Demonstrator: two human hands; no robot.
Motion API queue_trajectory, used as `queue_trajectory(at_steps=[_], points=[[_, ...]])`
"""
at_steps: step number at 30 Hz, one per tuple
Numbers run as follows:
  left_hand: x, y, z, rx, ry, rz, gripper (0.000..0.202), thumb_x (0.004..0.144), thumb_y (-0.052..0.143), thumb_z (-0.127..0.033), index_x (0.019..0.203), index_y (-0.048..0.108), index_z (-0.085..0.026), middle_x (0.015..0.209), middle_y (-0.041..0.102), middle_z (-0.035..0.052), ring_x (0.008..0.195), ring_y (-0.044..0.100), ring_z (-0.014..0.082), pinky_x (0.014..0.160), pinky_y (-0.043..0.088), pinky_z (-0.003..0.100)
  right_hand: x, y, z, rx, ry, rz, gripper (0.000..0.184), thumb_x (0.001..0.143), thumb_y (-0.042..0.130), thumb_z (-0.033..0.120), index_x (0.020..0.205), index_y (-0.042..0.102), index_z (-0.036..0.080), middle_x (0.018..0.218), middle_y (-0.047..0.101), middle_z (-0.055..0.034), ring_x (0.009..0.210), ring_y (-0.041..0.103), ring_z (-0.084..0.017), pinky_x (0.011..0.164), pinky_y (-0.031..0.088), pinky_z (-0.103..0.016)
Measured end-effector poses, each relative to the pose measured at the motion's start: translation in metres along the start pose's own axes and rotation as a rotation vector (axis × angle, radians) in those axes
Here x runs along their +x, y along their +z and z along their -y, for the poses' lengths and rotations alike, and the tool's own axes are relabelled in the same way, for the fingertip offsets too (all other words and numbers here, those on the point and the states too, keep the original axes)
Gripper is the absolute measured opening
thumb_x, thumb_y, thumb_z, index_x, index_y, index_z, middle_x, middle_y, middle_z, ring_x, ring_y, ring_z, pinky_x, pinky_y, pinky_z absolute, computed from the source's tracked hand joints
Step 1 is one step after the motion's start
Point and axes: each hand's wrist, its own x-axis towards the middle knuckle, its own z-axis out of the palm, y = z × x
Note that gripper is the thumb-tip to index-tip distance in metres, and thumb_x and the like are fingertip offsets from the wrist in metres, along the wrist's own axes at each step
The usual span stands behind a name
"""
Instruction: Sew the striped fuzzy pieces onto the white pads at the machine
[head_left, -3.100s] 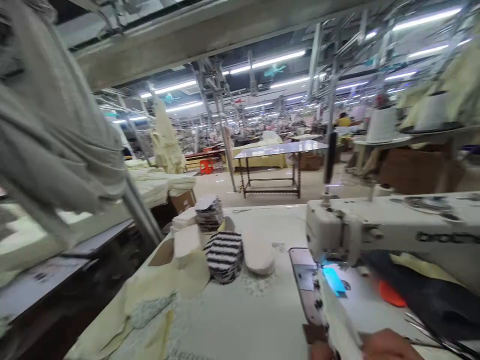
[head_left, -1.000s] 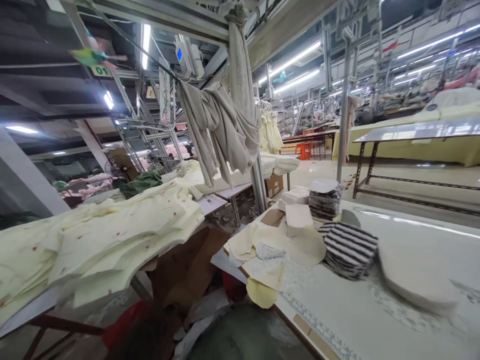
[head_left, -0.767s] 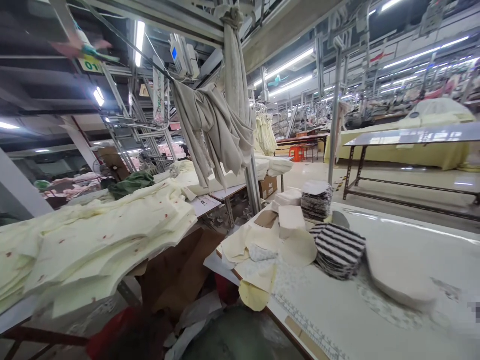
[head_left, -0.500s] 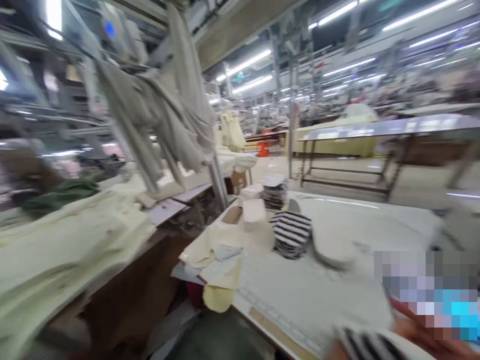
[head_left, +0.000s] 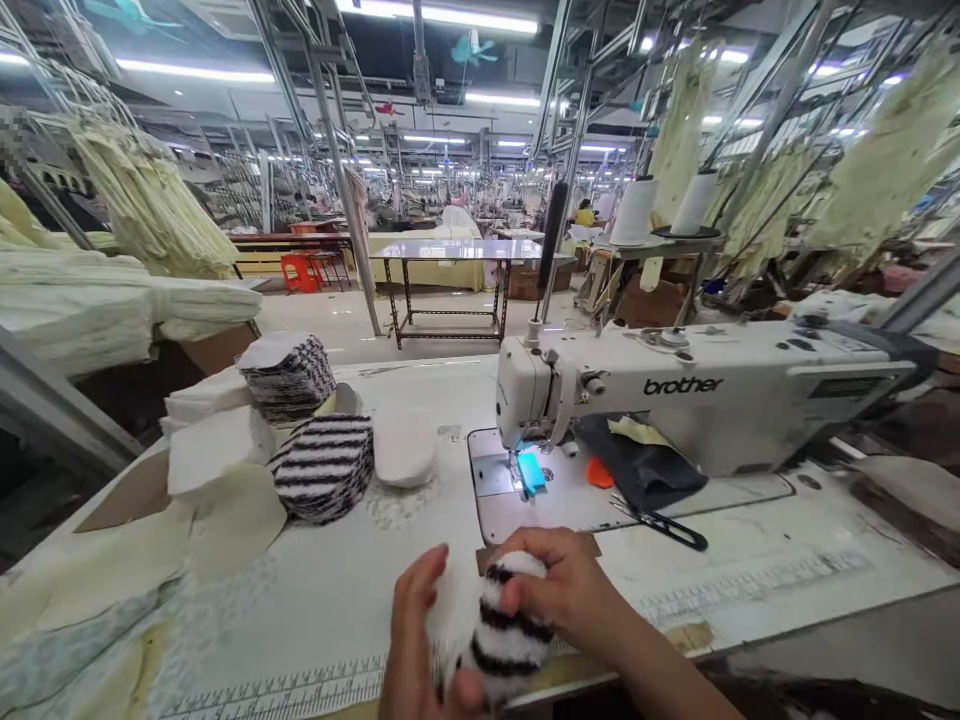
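Note:
My right hand (head_left: 566, 590) pinches a fuzzy black-and-white striped fabric piece (head_left: 510, 625) between thumb and fingers, just above the table's front edge. Close on the left of that piece is my left hand (head_left: 412, 640), its fingers stretched up and apart. Its thumb lies by the piece's lower edge; whether it touches is unclear. Beyond both hands stands a white sewing machine (head_left: 630, 385), with a lit needle area and a bright blue part (head_left: 532, 472) by the needle. A stack of striped fabric pieces (head_left: 324, 465) sits to the left, beside a stack of white pieces (head_left: 405, 445).
Black-handled thread snips (head_left: 667, 528) lie right of the needle, near dark cloth (head_left: 637, 465) and an orange piece (head_left: 598, 472). More striped pieces (head_left: 289, 375) and cream scraps (head_left: 232, 520) fill the table's left. A printed ruler (head_left: 300, 692) runs along the front edge.
The view has swung right and steadied, bringing the sewing machine into sight. The striped piece, blurred at the bottom right before, is now in front of me in my right hand.

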Motion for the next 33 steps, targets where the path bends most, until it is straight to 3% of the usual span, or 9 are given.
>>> queue_trajectory(at_steps=[5,9,12,17,19,22,26,29,33], points=[[0.001,0.011,-0.011,0.022,-0.262,0.265,0.038,0.069,0.065,-0.056,0.073,0.053,-0.02,0.06,0.051,-0.0033,0.055,0.044,0.011,0.052,0.036,0.02,-0.004,-0.002,-0.011,0.154,-0.071,0.0,0.047,0.07,0.071,0.048,0.102,0.049,0.021,0.056,0.048,0.0082,0.049,0.039,-0.009,0.049,0.031,-0.02],[-0.001,0.02,-0.016,-0.15,-0.246,0.193,0.033,0.069,0.069,-0.046,0.073,0.05,-0.019,0.071,0.053,-0.0024,0.066,0.049,0.0117,0.06,0.04,0.02,-0.01,-0.007,-0.007,-0.006,-0.164,0.038,0.053,0.064,0.073,0.058,0.095,0.053,0.019,0.077,0.055,0.0007,0.069,0.048,-0.013,0.065,0.038,-0.025],[-0.004,0.025,-0.02,-0.162,-0.211,0.154,0.035,0.069,0.069,-0.045,0.089,0.054,-0.02,0.086,0.058,0.0014,0.082,0.054,0.0161,0.073,0.043,0.023,-0.016,-0.005,-0.003,-0.245,-0.225,0.039,0.039,0.081,0.058,0.056,0.075,0.056,0.017,0.075,0.051,-0.0002,0.074,0.047,-0.015,0.067,0.035,-0.026],[-0.003,0.02,-0.021,-0.05,-0.098,0.093,0.028,0.075,0.064,-0.045,0.075,0.053,-0.02,0.068,0.047,-0.0034,0.065,0.045,0.0114,0.063,0.039,0.019,-0.024,0.003,-0.013,-0.324,-0.182,0.064,0.049,0.092,0.036,0.053,0.059,0.039,0.018,0.056,0.031,0.005,0.055,0.03,-0.01,0.052,0.023,-0.024],[0.0,0.016,-0.018,-0.007,-0.084,0.063,0.03,0.075,0.064,-0.046,0.072,0.048,-0.02,0.067,0.044,-0.0046,0.062,0.043,0.0103,0.059,0.038,0.018,-0.027,0.002,-0.014,-0.223,-0.112,0.094,0.042,0.088,0.044,0.054,0.066,0.046,0.017,0.059,0.034,0.0054,0.056,0.032,-0.01,0.052,0.025,-0.023],[0.004,0.011,-0.019,0.02,-0.143,0.129,0.036,0.071,0.067,-0.049,0.073,0.045,-0.02,0.067,0.047,-0.0043,0.06,0.045,0.0106,0.055,0.039,0.019,-0.03,-0.001,-0.01,-0.091,0.006,0.126,0.035,0.073,0.069,0.044,0.091,0.052,0.019,0.07,0.047,0.0047,0.066,0.042,-0.012,0.059,0.033,-0.022],[0.003,0.011,-0.027,-0.012,-0.201,0.29,0.047,0.07,0.061,-0.06,0.094,0.053,-0.021,0.07,0.054,-0.0018,0.061,0.048,0.0129,0.055,0.038,0.02,-0.033,-0.003,-0.003,-0.271,-0.13,0.09,0.013,0.082,0.055,0.026,0.074,0.05,0.018,0.077,0.049,0.0009,0.075,0.047,-0.014,0.066,0.035,-0.024],[0.004,0.006,-0.03,0.142,-0.11,0.301,0.034,0.077,0.057,-0.052,0.07,0.056,-0.018,0.061,0.047,-0.002,0.056,0.042,0.0119,0.053,0.034,0.021,-0.038,-0.001,-0.005,-0.395,-0.179,0.142,0.023,0.088,0.049,0.029,0.068,0.043,0.018,0.072,0.045,0.002,0.068,0.043,-0.012,0.062,0.031,-0.023],[0.014,-0.005,-0.028,0.213,-0.101,0.2,0.043,0.074,0.062,-0.049,0.05,0.047,-0.017,0.05,0.037,-0.004,0.049,0.033,0.0092,0.048,0.028,0.022,-0.046,0.003,-0.014,-0.2,0.049,0.254,0.042,0.09,0.042,0.052,0.066,0.036,0.018,0.058,0.036,0.0051,0.053,0.032,-0.008,0.047,0.024,-0.021]])
